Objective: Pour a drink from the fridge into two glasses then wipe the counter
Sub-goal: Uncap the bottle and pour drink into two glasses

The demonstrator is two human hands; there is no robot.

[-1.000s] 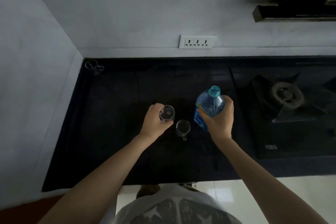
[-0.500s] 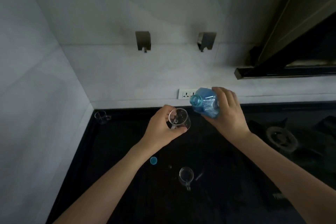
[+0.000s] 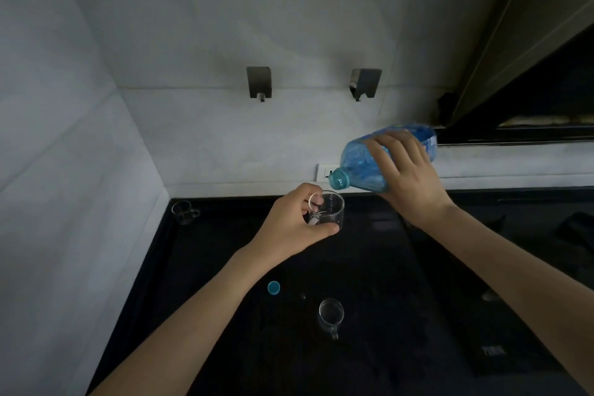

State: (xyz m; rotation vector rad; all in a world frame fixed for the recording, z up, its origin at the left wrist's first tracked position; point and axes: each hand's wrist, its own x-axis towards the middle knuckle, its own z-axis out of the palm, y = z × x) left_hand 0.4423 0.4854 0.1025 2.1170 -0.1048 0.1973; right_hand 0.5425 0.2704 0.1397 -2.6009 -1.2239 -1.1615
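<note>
A home kitchen: black counter (image 3: 369, 267), gas stove (image 3: 572, 228) at right, wall socket (image 3: 323, 172), two hooks (image 3: 259, 82).

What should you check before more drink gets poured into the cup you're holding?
1. Cap off the blue bottle: ok, it lies on the counter.
2. Bottle mouth over the held glass: ok.
3. Left hand grips the glass: ok.
4. Right hand grips the bottle: ok.
5. Second glass ready on the counter: ok, standing upright.
6. Drink level in the held glass: cannot tell.
</note>
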